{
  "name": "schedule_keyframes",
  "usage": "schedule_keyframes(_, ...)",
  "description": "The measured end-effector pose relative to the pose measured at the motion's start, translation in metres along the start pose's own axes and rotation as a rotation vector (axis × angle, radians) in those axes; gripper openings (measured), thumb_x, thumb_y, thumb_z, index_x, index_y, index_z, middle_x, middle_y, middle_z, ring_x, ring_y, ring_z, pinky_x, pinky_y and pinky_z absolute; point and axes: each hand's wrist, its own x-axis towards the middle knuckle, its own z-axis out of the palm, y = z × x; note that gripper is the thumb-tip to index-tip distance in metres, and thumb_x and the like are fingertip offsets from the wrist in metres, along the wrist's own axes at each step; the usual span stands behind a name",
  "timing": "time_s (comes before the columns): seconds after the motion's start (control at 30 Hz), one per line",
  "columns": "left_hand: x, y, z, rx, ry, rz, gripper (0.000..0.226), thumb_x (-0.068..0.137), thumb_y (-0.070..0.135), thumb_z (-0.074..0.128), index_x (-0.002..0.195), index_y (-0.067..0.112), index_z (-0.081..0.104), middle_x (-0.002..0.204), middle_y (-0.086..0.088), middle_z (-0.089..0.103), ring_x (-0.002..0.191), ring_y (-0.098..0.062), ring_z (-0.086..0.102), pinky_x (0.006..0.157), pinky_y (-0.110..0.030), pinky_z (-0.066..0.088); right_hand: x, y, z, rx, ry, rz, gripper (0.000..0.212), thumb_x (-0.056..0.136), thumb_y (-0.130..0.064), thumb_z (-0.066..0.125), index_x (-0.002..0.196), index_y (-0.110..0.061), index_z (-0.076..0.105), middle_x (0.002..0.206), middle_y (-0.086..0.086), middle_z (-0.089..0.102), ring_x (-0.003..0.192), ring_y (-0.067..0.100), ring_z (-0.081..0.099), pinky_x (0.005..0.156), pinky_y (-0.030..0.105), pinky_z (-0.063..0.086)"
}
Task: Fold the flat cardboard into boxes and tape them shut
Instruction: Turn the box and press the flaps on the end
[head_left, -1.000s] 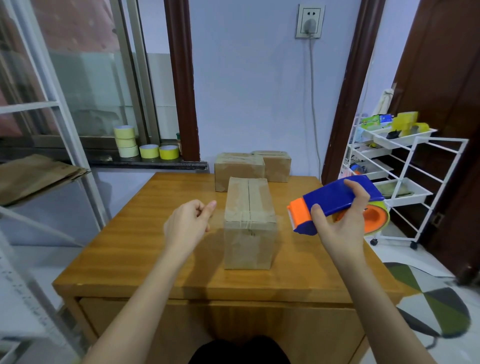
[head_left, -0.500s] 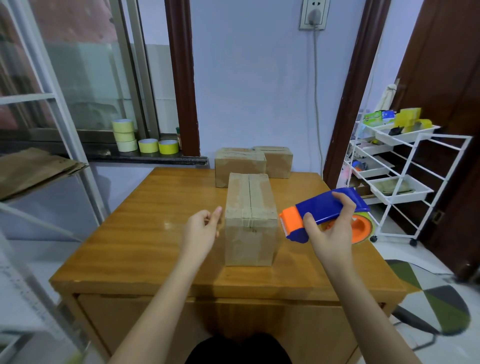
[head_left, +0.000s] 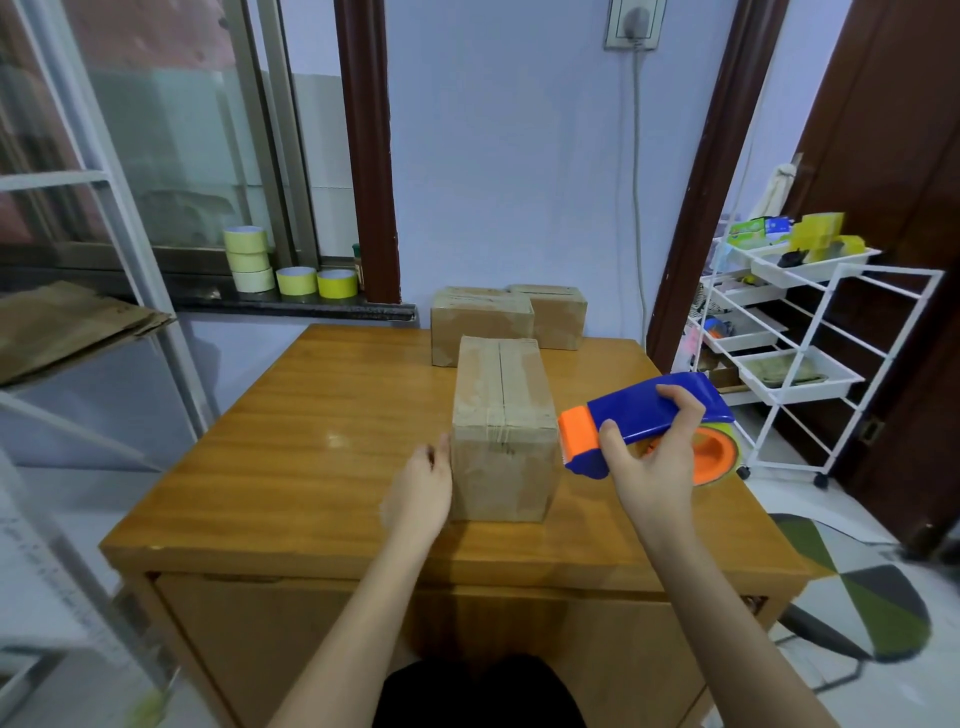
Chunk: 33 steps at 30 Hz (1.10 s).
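The wooden bench (head_left: 322, 467) carries three folded boxes: two finished ones (head_left: 506, 319) parked at the far edge, likely out of the way, and the box (head_left: 501, 426) in work standing near, its seam running away from the person. The right hand (head_left: 654, 467) grips the tape dispenser (head_left: 644, 415), now lower and closer to the box's right side. The left hand (head_left: 421, 486), fingers straight, has moved in against its left side, apparently to steady it.

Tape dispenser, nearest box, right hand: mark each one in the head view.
Tape dispenser (head_left: 636, 410), head view: on its blue top cover.
Nearest box (head_left: 501, 467), head view: on its front face, below the taped seam.
Right hand (head_left: 652, 457), head view: on the back of the hand gripping the dispenser.
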Motion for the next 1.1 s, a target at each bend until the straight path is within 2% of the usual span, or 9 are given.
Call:
schedule_keyframes(0.13, -0.017, 0.002, -0.004, -0.514, 0.106, 0.077, 0.028, 0.103, 0.021, 0.035, 0.127, 0.014, 0.049, 0.113, 0.005, 0.058, 0.113, -0.016, 0.054, 0.09, -0.028, 0.042, -0.001, -0.003, 0.0, -0.04, 0.009, -0.027, 0.056, 0.082, -0.008, 0.07, 0.118, -0.029, 0.032, 0.09, -0.016, 0.049, 0.082, 0.008, 0.057, 0.074, 0.035, 0.051)
schedule_keyframes(0.27, -0.04, 0.019, -0.002, -0.795, -0.114, 0.269, 0.061, 0.099, 0.007, 0.04, 0.15, 0.034, 0.017, 0.144, 0.017, 0.033, 0.131, -0.003, 0.032, 0.109, -0.03, 0.033, -0.002, -0.004, 0.0, -0.047, 0.017, -0.023, 0.056, 0.082, -0.007, 0.07, 0.118, -0.028, 0.032, 0.088, -0.015, 0.048, 0.079, 0.006, 0.055, 0.078, 0.041, 0.052)
schedule_keyframes(0.4, -0.04, 0.015, 0.004, -0.518, -0.143, 0.326, 0.084, 0.093, 0.009, 0.054, 0.151, 0.037, -0.001, 0.152, 0.008, 0.031, 0.135, -0.01, 0.035, 0.112, -0.041, 0.035, -0.002, -0.006, 0.002, -0.062, 0.016, -0.013, 0.054, 0.083, -0.007, 0.069, 0.118, -0.025, 0.032, 0.087, -0.014, 0.048, 0.078, 0.007, 0.056, 0.077, 0.043, 0.052)
schedule_keyframes(0.5, -0.034, 0.014, -0.013, -0.077, 0.018, 0.35, 0.089, 0.091, 0.029, 0.06, 0.152, 0.024, -0.004, 0.156, 0.002, 0.023, 0.141, -0.018, 0.03, 0.115, -0.036, 0.027, 0.002, -0.006, 0.001, -0.108, -0.003, -0.008, 0.053, 0.083, -0.012, 0.069, 0.121, -0.022, 0.033, 0.086, -0.013, 0.05, 0.078, 0.012, 0.058, 0.076, 0.047, 0.053)
schedule_keyframes(0.6, -0.03, 0.024, -0.031, 0.277, 0.265, 0.731, 0.084, 0.092, 0.035, 0.057, 0.152, 0.015, 0.003, 0.157, 0.002, 0.003, 0.145, -0.012, 0.003, 0.117, -0.028, -0.003, 0.005, -0.009, 0.001, -0.173, -0.027, -0.028, 0.052, 0.084, -0.017, 0.068, 0.122, -0.02, 0.034, 0.081, -0.01, 0.054, 0.075, 0.019, 0.059, 0.072, 0.046, 0.053)
schedule_keyframes(0.7, -0.025, 0.039, -0.033, 0.544, 0.195, 0.99, 0.062, 0.096, 0.032, 0.051, 0.149, 0.012, 0.026, 0.154, -0.003, 0.027, 0.144, -0.016, 0.022, 0.117, -0.03, 0.003, 0.011, -0.015, 0.0, -0.244, -0.062, -0.052, 0.053, 0.083, -0.02, 0.068, 0.124, -0.017, 0.035, 0.078, -0.003, 0.056, 0.072, 0.021, 0.058, 0.068, 0.044, 0.051)
schedule_keyframes(0.77, -0.023, 0.04, -0.029, 0.55, 0.212, 1.043, 0.052, 0.085, 0.019, 0.07, 0.132, 0.006, 0.054, 0.134, -0.011, 0.056, 0.123, -0.023, 0.055, 0.108, -0.035, 0.03, 0.017, -0.019, 0.001, -0.302, -0.09, -0.06, 0.052, 0.083, -0.022, 0.066, 0.124, -0.017, 0.035, 0.078, -0.001, 0.057, 0.071, 0.021, 0.058, 0.065, 0.042, 0.05)
schedule_keyframes(0.83, -0.018, 0.035, -0.023, 0.463, 0.3, 1.067, 0.044, 0.072, 0.011, 0.081, 0.114, 0.005, 0.068, 0.113, -0.012, 0.069, 0.104, -0.024, 0.067, 0.096, -0.038, 0.043, 0.023, -0.023, 0.003, -0.361, -0.11, -0.074, 0.051, 0.082, -0.024, 0.065, 0.123, -0.017, 0.036, 0.075, -0.001, 0.056, 0.069, 0.021, 0.057, 0.062, 0.04, 0.047)
schedule_keyframes(1.1, -0.015, 0.037, -0.018, 0.425, 0.387, 1.068, 0.033, 0.073, 0.008, 0.081, 0.105, 0.01, 0.073, 0.105, -0.007, 0.072, 0.097, -0.02, 0.07, 0.093, -0.032, 0.042, 0.038, -0.03, 0.013, -0.575, -0.148, -0.144, 0.044, 0.082, -0.028, 0.06, 0.119, -0.016, 0.038, 0.074, 0.002, 0.056, 0.063, 0.017, 0.052, 0.049, 0.026, 0.027)
